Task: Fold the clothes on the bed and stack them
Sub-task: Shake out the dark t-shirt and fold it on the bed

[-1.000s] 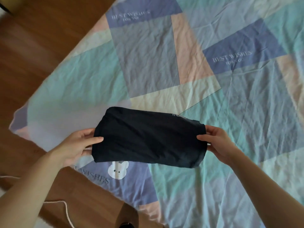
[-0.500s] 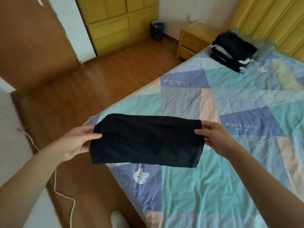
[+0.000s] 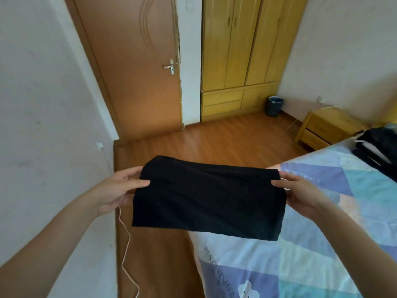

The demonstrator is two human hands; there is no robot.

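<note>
A folded black garment hangs flat in the air between both hands, above the bed's corner and the floor. My left hand pinches its left end, thumb on top. My right hand pinches its right end the same way. The bed with its patchwork sheet of blue, teal and pink lies at the lower right. A stack of dark folded clothes sits on the bed at the far right edge of the view.
A brown door and a yellow wardrobe stand ahead. A wooden nightstand is beside the bed, a dark bin in the corner. A white cable hangs from the left wall to the wooden floor.
My view has swung up and left from the bed to the door and wardrobe. Both hands still hold the black garment, lifted off the bed and carried along.
</note>
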